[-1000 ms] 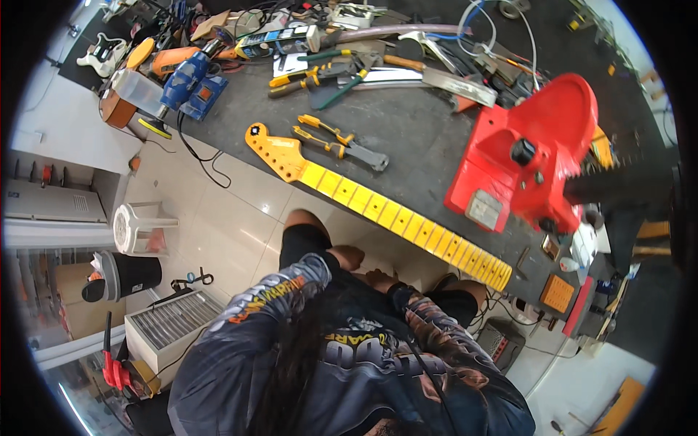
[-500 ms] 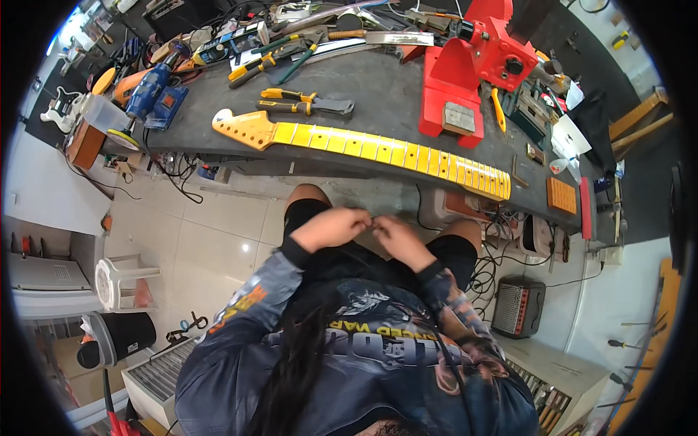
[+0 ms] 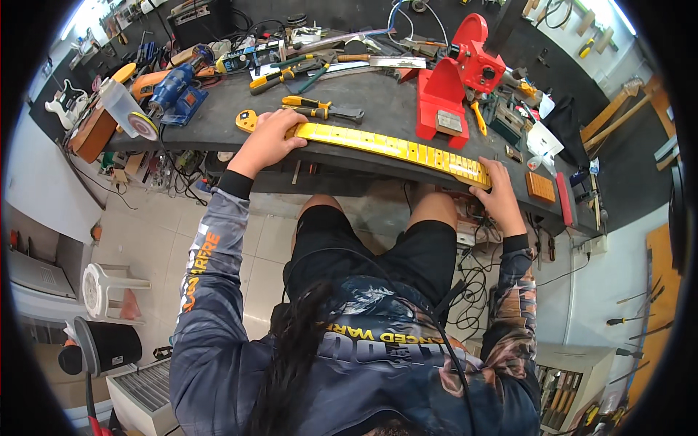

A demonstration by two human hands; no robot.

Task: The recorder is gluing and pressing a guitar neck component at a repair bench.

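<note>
A yellow guitar neck lies along the front edge of the dark workbench, its headstock to the left and its heel to the right. My left hand is closed round it where the headstock meets the fretboard, covering part of the headstock. At the heel end, my right hand grips the neck with the thumb on the near side and fingers over the far side. Just behind the neck lie yellow-handled end cutters.
A red bench machine stands behind the neck at right. The blue bench grinder is at left, with pliers and piled tools at the back. A wooden block sits by the right edge. Cables tangle on the floor.
My hands were together above my lap, away from the neck. They have since moved forward and apart, and each has taken hold of one end of the neck.
</note>
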